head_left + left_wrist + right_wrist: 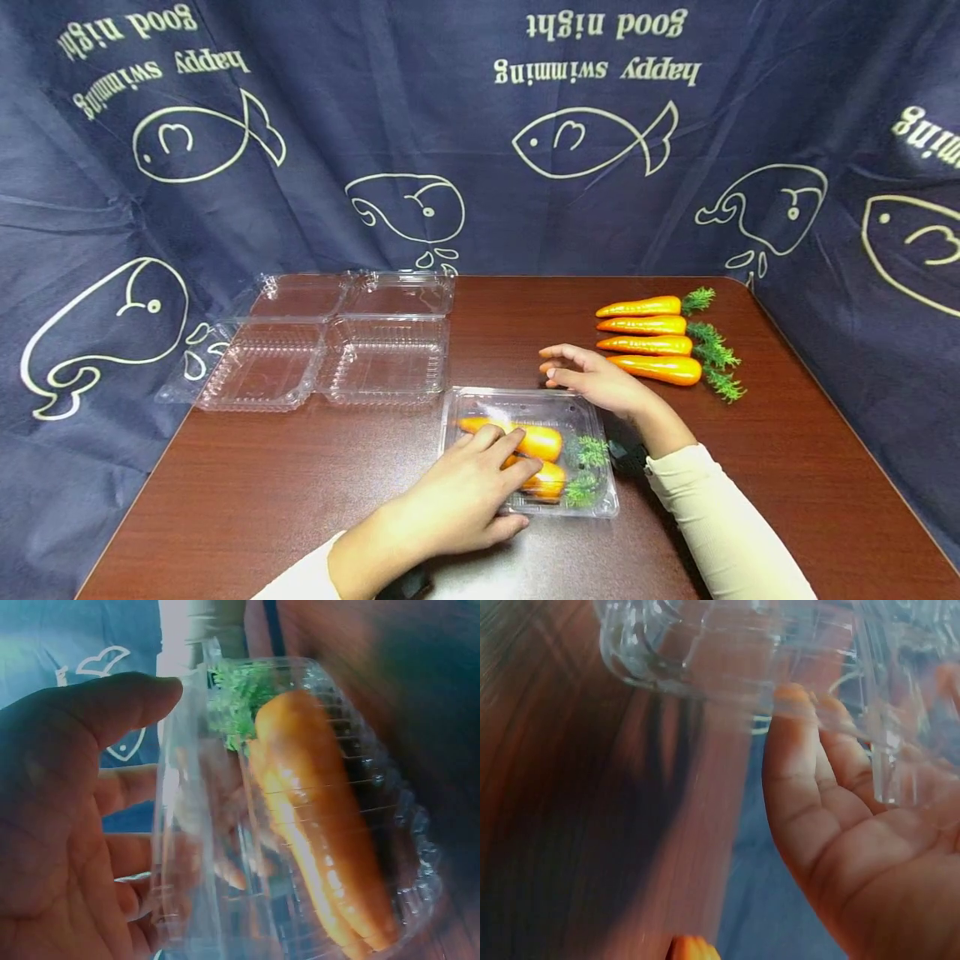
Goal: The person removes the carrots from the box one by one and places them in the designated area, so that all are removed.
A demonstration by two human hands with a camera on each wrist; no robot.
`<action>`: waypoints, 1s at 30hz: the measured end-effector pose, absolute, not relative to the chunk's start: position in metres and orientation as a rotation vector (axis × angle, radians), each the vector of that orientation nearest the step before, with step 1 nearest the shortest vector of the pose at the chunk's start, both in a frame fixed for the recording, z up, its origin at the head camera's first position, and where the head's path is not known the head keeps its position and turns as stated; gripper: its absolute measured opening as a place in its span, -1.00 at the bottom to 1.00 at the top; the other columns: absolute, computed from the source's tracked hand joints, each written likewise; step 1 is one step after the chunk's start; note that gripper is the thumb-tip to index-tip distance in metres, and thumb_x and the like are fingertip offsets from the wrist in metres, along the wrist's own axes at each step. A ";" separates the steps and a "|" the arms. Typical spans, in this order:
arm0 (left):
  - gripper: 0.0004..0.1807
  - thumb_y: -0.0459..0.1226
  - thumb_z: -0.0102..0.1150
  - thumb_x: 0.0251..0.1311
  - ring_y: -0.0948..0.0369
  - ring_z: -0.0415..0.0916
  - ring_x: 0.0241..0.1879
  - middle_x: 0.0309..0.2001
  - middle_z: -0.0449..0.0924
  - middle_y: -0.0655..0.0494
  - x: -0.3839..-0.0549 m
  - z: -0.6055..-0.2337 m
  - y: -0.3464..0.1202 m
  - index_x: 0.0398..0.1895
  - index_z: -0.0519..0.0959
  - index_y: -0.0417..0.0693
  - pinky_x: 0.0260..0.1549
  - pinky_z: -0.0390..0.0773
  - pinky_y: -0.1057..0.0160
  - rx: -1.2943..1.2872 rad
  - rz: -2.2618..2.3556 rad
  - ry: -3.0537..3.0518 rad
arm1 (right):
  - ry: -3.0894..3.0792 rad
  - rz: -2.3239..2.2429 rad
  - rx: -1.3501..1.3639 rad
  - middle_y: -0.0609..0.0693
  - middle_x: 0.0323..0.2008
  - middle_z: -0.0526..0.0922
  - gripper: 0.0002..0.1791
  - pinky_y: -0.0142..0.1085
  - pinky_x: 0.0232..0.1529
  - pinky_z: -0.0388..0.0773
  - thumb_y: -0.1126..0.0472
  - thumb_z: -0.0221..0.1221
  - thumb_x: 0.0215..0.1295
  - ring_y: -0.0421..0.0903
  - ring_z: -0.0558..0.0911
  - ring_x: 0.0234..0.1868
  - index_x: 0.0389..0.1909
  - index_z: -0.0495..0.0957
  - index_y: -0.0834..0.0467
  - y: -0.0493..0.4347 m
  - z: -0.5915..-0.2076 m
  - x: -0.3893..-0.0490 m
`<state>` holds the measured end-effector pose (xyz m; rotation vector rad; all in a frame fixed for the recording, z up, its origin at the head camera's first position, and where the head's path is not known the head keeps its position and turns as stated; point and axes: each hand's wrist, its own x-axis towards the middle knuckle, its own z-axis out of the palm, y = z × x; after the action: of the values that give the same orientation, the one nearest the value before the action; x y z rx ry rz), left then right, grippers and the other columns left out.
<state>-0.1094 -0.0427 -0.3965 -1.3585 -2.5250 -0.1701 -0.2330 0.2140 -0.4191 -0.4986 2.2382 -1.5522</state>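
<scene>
A clear plastic clamshell box [551, 407] with its lid down lies near the front of the table, holding two orange carrots [542, 443] with green tops [581, 490]. Spread across the lid, my left hand [465, 492] rests over the carrots with its fingers nearly straight. In the left wrist view the carrots [315, 802] show through the ribbed plastic beside that palm. My right hand [600, 383] is at the back right corner of the box, its fingers loosely bent and gripping nothing. From the right wrist, its fingertips [791, 712] appear right at the plastic rim [690, 694].
Several loose carrots [652, 344] lie in a row at the back right, tops to the right. Two clear boxes stand side by side with lids raised at the back left, one [258, 367] left of the other [386, 358]. A blue printed curtain [480, 225] hangs behind the table.
</scene>
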 end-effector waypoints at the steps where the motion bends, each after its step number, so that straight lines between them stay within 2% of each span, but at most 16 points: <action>1: -0.38 0.13 0.40 0.01 0.11 0.38 0.10 0.18 0.49 0.03 -0.110 -0.397 -0.040 0.15 0.54 0.15 0.04 0.50 0.10 -1.354 -0.165 -2.524 | 2.237 -1.551 -0.496 0.43 0.20 0.44 -0.44 -0.10 0.06 0.57 0.20 0.07 0.49 0.25 0.58 0.11 0.38 0.23 0.38 0.217 -0.419 -0.232; 6: -0.42 0.07 0.45 0.01 0.11 0.40 0.10 0.18 0.49 0.04 -0.116 -0.399 -0.028 0.13 0.55 0.18 0.04 0.50 0.11 -1.315 -0.133 -2.543 | 2.246 -1.555 -0.491 0.45 0.19 0.44 -0.45 -0.12 -0.01 0.60 0.19 0.04 0.50 0.19 0.60 0.09 0.37 0.22 0.40 0.228 -0.420 -0.232; 15: -0.42 0.03 0.48 -0.01 0.07 0.40 0.17 0.21 0.50 -0.02 -0.135 -0.400 -0.023 0.13 0.58 0.17 0.04 0.51 0.05 -1.222 -0.209 -2.578 | 2.483 -1.871 -0.315 0.36 0.09 0.52 -0.62 -0.40 -0.03 0.51 0.29 0.06 0.46 0.05 0.58 0.06 0.19 0.40 0.43 0.230 -0.421 -0.229; 20: -0.43 0.01 0.46 0.03 0.07 0.39 0.19 0.23 0.49 -0.03 -0.144 -0.402 -0.026 0.14 0.57 0.16 0.09 0.48 0.03 -1.193 -0.245 -2.601 | 2.549 -1.980 -0.140 0.21 0.02 0.56 -0.66 -0.39 -0.06 0.52 0.31 0.07 0.45 -0.15 0.55 -0.04 0.13 0.44 0.44 0.235 -0.420 -0.223; 22: -0.44 0.00 0.45 0.04 0.06 0.40 0.19 0.23 0.49 -0.04 -0.147 -0.403 -0.027 0.14 0.57 0.14 0.09 0.47 0.03 -1.179 -0.253 -2.601 | 2.550 -2.022 -0.096 0.22 0.03 0.55 -0.66 -0.36 -0.04 0.54 0.32 0.06 0.46 -0.22 0.55 -0.06 0.12 0.44 0.46 0.236 -0.419 -0.220; 30: -0.44 -0.11 0.48 0.02 0.04 0.38 0.19 0.23 0.49 -0.07 -0.163 -0.407 -0.027 0.15 0.58 0.08 0.06 0.45 0.01 -1.100 -0.307 -2.570 | 2.596 -2.046 -0.020 0.07 -0.12 0.60 -0.71 -0.35 -0.14 0.60 0.36 0.02 0.45 -0.17 0.65 -0.13 0.07 0.44 0.48 0.236 -0.421 -0.210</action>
<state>-0.1626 -0.0266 -0.4073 -1.0997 -2.5701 -0.3072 -0.2098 0.2357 -0.4208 -0.0205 2.5959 -2.0461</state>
